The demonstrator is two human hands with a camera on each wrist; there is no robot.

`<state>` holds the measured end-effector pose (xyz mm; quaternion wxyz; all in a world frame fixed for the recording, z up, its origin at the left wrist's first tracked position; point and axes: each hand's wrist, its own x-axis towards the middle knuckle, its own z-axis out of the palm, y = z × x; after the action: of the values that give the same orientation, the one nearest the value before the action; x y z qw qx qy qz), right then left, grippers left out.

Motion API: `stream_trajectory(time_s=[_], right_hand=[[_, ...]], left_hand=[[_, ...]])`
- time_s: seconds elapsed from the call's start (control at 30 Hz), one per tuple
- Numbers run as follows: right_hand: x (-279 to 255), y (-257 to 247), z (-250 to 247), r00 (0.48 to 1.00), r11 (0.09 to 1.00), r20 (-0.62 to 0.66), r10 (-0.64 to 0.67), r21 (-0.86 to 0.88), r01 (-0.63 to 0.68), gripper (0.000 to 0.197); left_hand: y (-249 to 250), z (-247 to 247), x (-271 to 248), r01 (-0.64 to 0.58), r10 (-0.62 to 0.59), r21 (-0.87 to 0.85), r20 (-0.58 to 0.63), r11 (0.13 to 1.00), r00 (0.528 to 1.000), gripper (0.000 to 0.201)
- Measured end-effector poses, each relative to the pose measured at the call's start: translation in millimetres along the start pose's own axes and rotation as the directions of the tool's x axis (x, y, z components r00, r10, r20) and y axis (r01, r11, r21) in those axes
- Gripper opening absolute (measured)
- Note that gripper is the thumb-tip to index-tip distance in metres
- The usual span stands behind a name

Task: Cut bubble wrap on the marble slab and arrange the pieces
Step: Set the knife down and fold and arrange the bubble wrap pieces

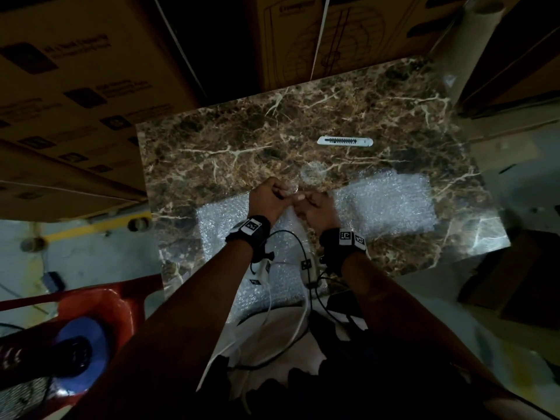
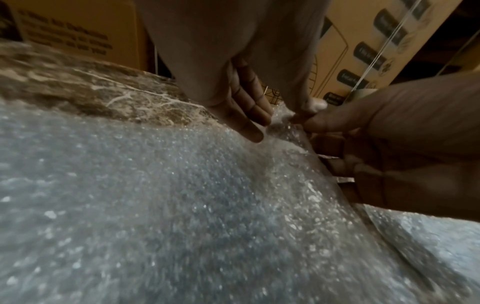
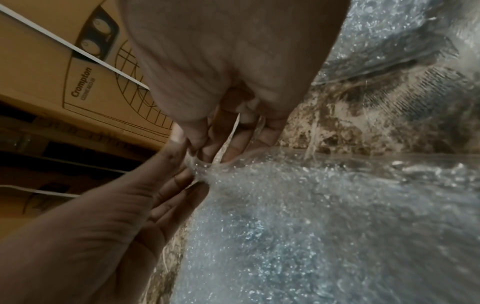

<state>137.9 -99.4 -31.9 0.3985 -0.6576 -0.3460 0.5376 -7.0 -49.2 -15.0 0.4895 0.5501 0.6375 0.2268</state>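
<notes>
A brown marble slab [image 1: 242,140] carries a clear bubble wrap sheet [image 1: 218,219] that hangs over its near edge. A separate bubble wrap piece [image 1: 391,204] lies flat to the right. My left hand [image 1: 283,192] and right hand [image 1: 303,197] meet at the sheet's far edge, and each pinches it between thumb and fingers. The left wrist view shows my left hand's fingers [image 2: 246,115] on the raised edge of the bubble wrap [image 2: 182,205]. In the right wrist view both hands tug the bubble wrap [image 3: 311,226] at one bunched point. A white utility knife [image 1: 345,141] lies farther back.
Cardboard boxes [image 1: 75,71] stand stacked behind and left of the slab. A cardboard tube [image 1: 472,22] leans at the back right. A red plastic chair [image 1: 100,301] is at the lower left. Cables [image 1: 291,268] run from my wrists over the sheet.
</notes>
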Motion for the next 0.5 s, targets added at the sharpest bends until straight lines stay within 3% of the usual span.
stream_trajectory(time_s=[0.17, 0.27, 0.4, 0.5], right_hand=[[-2, -8, 2, 0.998, 0.996, 0.026, -0.065, -0.064, 0.066, 0.032], [-1, -9, 1, 0.997, 0.991, 0.018, -0.078, -0.105, 0.079, 0.026], [3, -4, 0, 0.999, 0.993, 0.027, -0.034, -0.108, 0.037, 0.029], [11, -1, -1, 0.996, 0.978, -0.063, -0.067, -0.204, 0.053, 0.029]], left_hand=[[5, -8, 2, 0.014, -0.015, 0.024, 0.036, 1.000, 0.999, 0.030], [5, -12, 0, 0.010, -0.010, 0.000, 0.082, 1.000, 0.997, 0.015], [4, -19, -4, 0.026, -0.028, 0.034, 0.086, 0.999, 0.996, 0.017], [5, -22, -8, 0.072, -0.072, 0.003, 0.062, 0.997, 0.995, 0.014]])
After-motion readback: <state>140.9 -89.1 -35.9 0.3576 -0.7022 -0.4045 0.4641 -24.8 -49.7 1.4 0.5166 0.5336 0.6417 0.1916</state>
